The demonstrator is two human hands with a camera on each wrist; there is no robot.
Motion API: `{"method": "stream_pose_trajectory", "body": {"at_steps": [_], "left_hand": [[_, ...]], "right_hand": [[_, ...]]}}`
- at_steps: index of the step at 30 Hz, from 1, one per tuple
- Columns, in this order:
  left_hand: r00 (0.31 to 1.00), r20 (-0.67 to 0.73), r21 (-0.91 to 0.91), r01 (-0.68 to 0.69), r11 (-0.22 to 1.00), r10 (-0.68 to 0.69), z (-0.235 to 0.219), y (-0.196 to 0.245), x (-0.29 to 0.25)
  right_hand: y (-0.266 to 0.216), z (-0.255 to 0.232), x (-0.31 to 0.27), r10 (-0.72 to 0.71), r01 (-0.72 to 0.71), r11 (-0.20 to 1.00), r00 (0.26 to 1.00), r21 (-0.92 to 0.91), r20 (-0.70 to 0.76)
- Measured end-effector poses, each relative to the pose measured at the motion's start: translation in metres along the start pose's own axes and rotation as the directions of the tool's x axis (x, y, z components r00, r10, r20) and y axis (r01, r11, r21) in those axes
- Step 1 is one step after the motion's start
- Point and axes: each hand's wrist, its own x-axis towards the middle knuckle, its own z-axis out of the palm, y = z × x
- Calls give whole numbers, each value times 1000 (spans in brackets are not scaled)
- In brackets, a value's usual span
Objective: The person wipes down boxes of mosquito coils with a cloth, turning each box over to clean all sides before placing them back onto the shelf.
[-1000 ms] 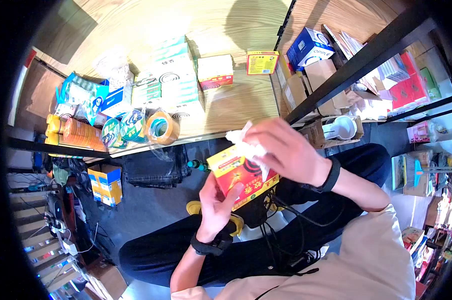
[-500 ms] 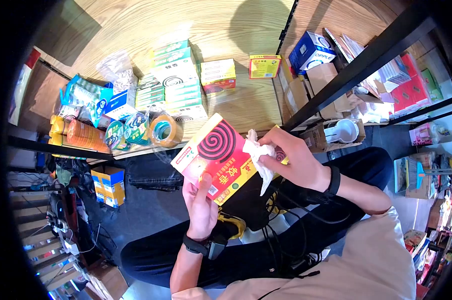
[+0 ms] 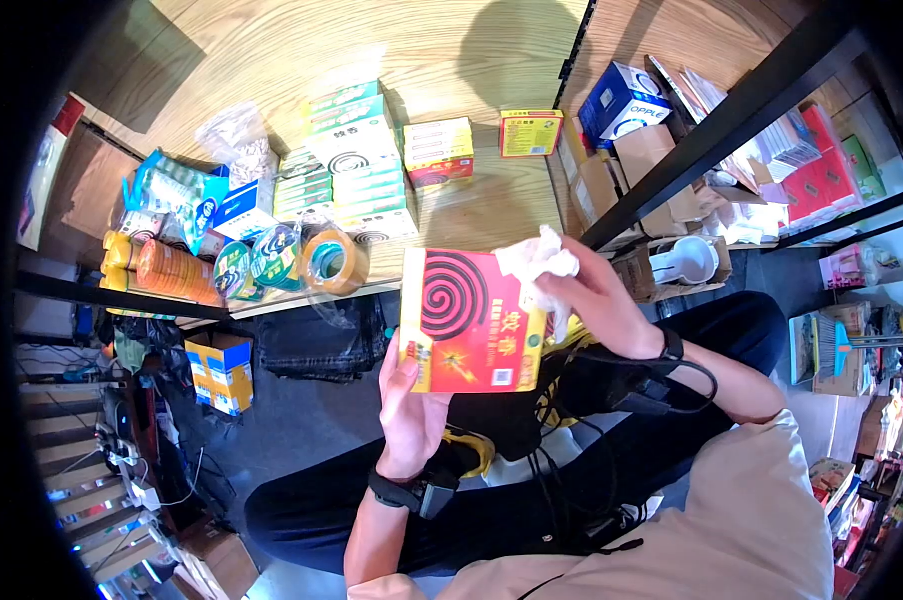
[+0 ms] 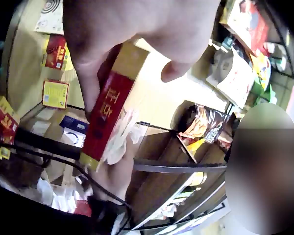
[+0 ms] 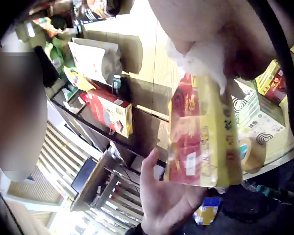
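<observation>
Mosquito-coil box (image 3: 464, 322): swings from a slant to nearly upright since the frame before, its spiral now at the upper left of the red face. It is held up in front of the shelf (image 3: 507, 215), over the person's lap.

Tissue (image 3: 540, 262): now lies against the box's upper right corner, having been lower on that side (crumpled and white, with a loose end hanging down).

Right hand (image 3: 610, 312): pinches the tissue between bent fingers and thumb, a narrow grip, right beside the box.

Left hand (image 3: 412, 425): supports the box at its lower left, fingers behind it. The grip is wide, the thumb standing off from the box in both wrist views (from the head view it looks nearer the edge).

Coil stack: green-and-white boxes (image 3: 357, 160) sit piled on the shelf, with a red-and-yellow pack (image 3: 438, 152) just beside them and a yellow-faced box (image 3: 531, 133) standing apart, farther right.

Tape: a roll (image 3: 334, 262) rests near the shelf's front edge, with green rolls (image 3: 275, 257) next to it.

Side shelf: a blue-and-white carton (image 3: 624, 105) stands among cardboard (OPPLE, it reads), and a white cup (image 3: 684, 262) sits in an open box below.

Floor: a blue-and-yellow carton (image 3: 220, 372) stands under the shelf.
</observation>
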Motion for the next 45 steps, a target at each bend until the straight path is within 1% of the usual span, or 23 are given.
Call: {"method": "stream_pose_trajectory", "body": {"at_steps": [1,2,3,4,5,7,10,12,13,14,16,18,19,22,26,31,33,37,38,40,43,44,45], "left_hand": [[1000,1,1,-1,1000,1,-1,-1,1],[995,31,251,-97,963,92,-2,-4,3],[982,82,481,-190,856,172,-2,-7,5],[979,29,471,-191,861,201,4,-10,5],[979,27,470,-191,862,202,0,-10,4],[998,54,660,-67,749,41,-9,-8,4],[998,44,612,-66,788,49,-9,-13,3],[998,36,583,-59,810,46,-9,-14,3],[999,13,523,-46,851,47,-9,-13,2],[999,-10,460,-36,887,46,-8,-12,2],[998,-18,463,-44,885,59,-5,-12,1],[998,-20,451,-38,892,53,-5,-12,0],[998,-22,450,-37,892,53,-7,-13,0],[999,1,455,-34,890,38,-11,-16,1],[986,-106,296,-96,950,132,-13,-12,8],[977,-140,257,-120,959,160,-13,-10,7],[978,-151,257,-104,961,146,-10,-16,5],[986,-134,269,-56,962,95,-10,-21,2],[989,-116,217,-60,974,87,-9,-20,3],[992,-98,165,-65,984,81,-9,-17,5],[999,-35,53,27,998,-25,-13,-8,4],[997,-75,148,1,989,10,-17,-11,4],[997,-73,147,-2,989,13,-17,-12,4]], "right_hand": [[-4,-4,1,55,-55,998,998,26,1],[-5,-5,2,66,-65,996,998,56,-2],[-6,-6,3,77,-76,994,997,85,-4],[-5,-5,3,76,-76,994,997,84,-2],[-4,-4,2,43,-42,995,999,85,-14],[-2,-1,0,10,-8,996,1000,87,-26],[2,-1,-1,-2,12,996,994,92,-108],[8,-4,2,-185,191,982,954,3,-237],[3,-12,4,-172,150,983,957,-111,-235],[-2,-14,7,-180,163,983,949,-86,-259],[-4,-16,9,-190,179,982,940,-63,-284],[-3,-15,7,-204,176,963,971,-203,-126],[0,-8,4,-229,207,960,968,-190,-104],[-2,0,-3,-153,147,982,987,-117,-46],[-1,-3,-5,-57,70,982,995,-174,78],[16,11,-14,-138,129,970,990,-207,-33],[23,13,-18,-16,19,999,999,47,-49],[17,17,-21,94,-94,990,996,101,7],[18,20,-20,-1,6,993,999,118,-41],[13,10,-16,-5,9,998,998,61,-59],[8,-1,-8,-1,2,1000,996,16,-95],[1,-4,-6,9,-8,1000,998,1,-68],[-3,-5,-5,18,-19,1000,999,-15,-41]]}}
